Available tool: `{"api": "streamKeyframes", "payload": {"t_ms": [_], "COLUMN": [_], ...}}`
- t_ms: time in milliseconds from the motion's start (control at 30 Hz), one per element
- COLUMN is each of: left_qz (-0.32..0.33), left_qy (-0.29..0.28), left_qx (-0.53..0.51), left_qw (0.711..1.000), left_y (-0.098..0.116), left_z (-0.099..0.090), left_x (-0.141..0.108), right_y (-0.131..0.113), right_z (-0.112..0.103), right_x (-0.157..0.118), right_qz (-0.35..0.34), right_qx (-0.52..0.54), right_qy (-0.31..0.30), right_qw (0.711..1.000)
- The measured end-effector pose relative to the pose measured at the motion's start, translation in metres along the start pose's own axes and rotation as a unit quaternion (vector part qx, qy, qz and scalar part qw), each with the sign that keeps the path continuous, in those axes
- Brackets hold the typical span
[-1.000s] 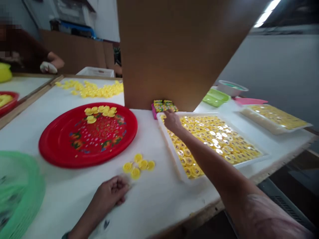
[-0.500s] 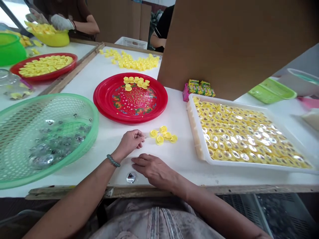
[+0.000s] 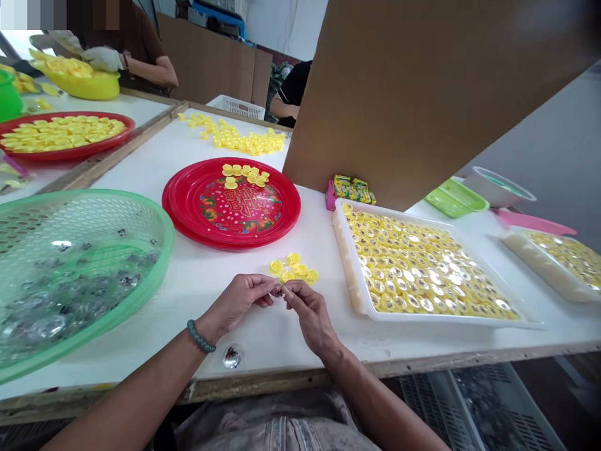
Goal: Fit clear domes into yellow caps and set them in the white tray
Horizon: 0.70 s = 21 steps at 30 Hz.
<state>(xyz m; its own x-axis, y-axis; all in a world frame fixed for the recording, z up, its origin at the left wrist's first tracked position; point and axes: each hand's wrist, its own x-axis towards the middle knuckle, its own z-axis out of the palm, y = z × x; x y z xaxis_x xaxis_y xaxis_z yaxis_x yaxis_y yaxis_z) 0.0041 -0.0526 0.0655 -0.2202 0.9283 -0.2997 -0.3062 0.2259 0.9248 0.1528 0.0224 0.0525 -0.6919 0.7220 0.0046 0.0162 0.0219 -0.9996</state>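
Observation:
My left hand (image 3: pixel 244 302) and my right hand (image 3: pixel 310 316) meet above the white table, both closed. Their fingertips pinch a small clear disc with a dark print (image 3: pixel 278 292), mostly hidden by the fingers. Just beyond lie several small yellow plastic cups (image 3: pixel 299 271) in a loose cluster. A second clear disc with a dark print (image 3: pixel 231 357) rests near the table's front edge, below my left wrist. Farther back, stacked red plates (image 3: pixel 188 219) carry several more yellow cups (image 3: pixel 245 171) along the far side.
To the left stands a green mesh basket (image 3: pixel 162 232) of clear printed discs. A white tray (image 3: pixel 345 269) of yellow pieces under shiny discs sits right, before a cardboard panel (image 3: pixel 399 94). Yellow cups (image 3: pixel 253 143) lie scattered behind the plates. A gloved person (image 3: pixel 101 59) works far left.
My right hand has lifted from the table and moved forward to meet my left hand at the disc. The view has turned to the right, so the things appear farther left.

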Motion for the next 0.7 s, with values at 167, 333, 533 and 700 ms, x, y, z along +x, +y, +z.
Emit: {"api": "streamKeyframes", "payload": {"t_ms": [167,333,533,700], "left_qz": [-0.038,-0.018,-0.017,-0.02], "left_qy": [0.027,0.038,-0.016,-0.018], "left_qx": [-0.053,-0.012,0.067,0.064], "left_qw": [0.998,0.999,0.997,0.998], "left_y": [-0.004,-0.004,-0.004,-0.002], "left_z": [0.005,0.006,0.007,0.005], "left_x": [0.0,0.002,0.004,0.008], "right_y": [0.008,0.006,0.002,0.003], "right_z": [0.0,-0.001,-0.009,-0.015], "right_x": [0.003,0.002,0.002,-0.003], "right_qz": [0.028,0.028,0.044,0.011], "right_qx": [0.094,0.059,0.066,-0.048], "right_qy": [0.043,0.037,0.005,-0.025], "right_qw": [0.994,0.997,0.997,0.998]}}
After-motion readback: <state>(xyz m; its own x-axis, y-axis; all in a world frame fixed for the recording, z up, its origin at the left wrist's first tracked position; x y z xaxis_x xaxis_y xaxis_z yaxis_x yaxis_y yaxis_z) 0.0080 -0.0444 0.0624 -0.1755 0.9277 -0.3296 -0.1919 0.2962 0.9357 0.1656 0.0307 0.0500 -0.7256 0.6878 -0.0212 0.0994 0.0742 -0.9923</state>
